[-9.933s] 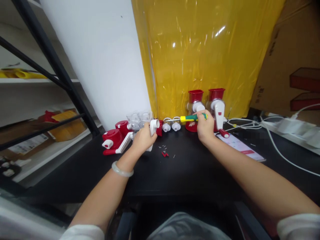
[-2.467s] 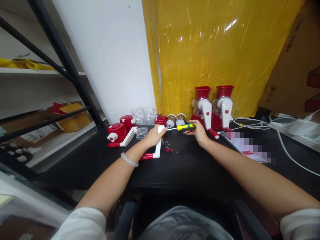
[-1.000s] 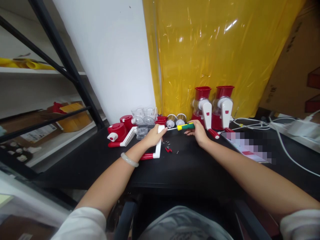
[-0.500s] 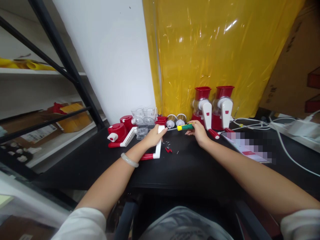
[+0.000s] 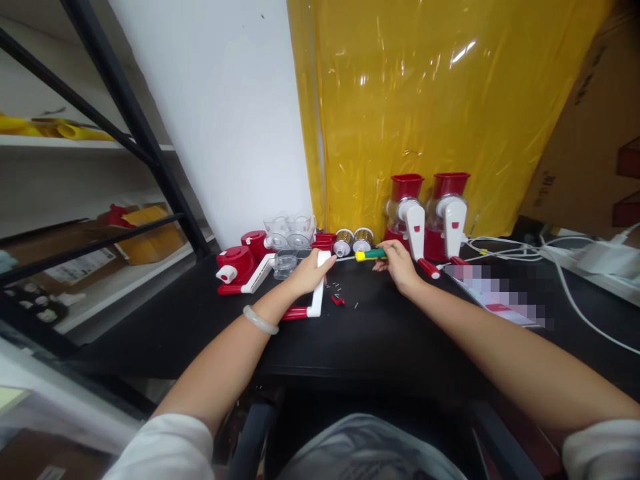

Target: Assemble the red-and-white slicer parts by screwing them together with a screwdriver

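My left hand [image 5: 311, 272] is closed around the upper end of a white crank handle [image 5: 317, 299], whose red grip points left near the tabletop. In my right hand [image 5: 397, 265] is a green and yellow screwdriver [image 5: 371, 255], held level with its yellow end toward the crank handle; a thin shaft reaches left from it. Between and below the hands, several small screws [image 5: 337, 288] and a small red plastic part [image 5: 339, 301] lie on the black table [image 5: 380, 340].
Red bases [image 5: 236, 264], clear plastic housings [image 5: 287, 230] and grater drums [image 5: 363, 239] stand behind my left hand. Two assembled red and white rotary graters [image 5: 414, 223] stand at the back right. A booklet [image 5: 493, 293] and white cables [image 5: 505, 245] lie farther right.
Both hands keep the same grip and nearly the same place. The whole view has shifted very slightly; nothing else visibly differs.
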`<state>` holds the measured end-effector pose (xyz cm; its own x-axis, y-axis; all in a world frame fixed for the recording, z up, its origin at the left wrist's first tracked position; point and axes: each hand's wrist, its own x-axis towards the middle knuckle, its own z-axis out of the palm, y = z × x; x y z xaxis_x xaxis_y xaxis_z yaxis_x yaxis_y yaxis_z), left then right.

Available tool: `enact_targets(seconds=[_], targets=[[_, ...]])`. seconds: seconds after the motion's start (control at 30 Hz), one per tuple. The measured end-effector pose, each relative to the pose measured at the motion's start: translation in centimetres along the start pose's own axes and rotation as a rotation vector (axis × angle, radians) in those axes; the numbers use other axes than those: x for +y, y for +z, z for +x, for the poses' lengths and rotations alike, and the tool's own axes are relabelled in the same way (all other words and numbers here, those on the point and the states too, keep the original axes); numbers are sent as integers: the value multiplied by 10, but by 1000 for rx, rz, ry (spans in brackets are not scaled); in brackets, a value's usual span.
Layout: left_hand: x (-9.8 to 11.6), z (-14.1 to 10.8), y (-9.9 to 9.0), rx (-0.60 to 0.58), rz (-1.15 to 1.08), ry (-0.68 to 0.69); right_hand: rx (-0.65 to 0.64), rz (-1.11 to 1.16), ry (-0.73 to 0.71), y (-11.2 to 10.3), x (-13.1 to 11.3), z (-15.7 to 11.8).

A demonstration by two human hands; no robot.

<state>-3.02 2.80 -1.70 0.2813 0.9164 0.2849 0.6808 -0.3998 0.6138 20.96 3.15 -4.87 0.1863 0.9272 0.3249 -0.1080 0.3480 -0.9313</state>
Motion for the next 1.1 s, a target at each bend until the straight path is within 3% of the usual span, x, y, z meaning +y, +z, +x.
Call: enact_targets(seconds=[0.83, 1.1], targets=[[0, -1, 0, -11, -12, 5, 16, -76, -5, -1, -1, -3], [0, 0, 0, 1, -10, 0, -10, -25, 54, 0, 0, -1]])
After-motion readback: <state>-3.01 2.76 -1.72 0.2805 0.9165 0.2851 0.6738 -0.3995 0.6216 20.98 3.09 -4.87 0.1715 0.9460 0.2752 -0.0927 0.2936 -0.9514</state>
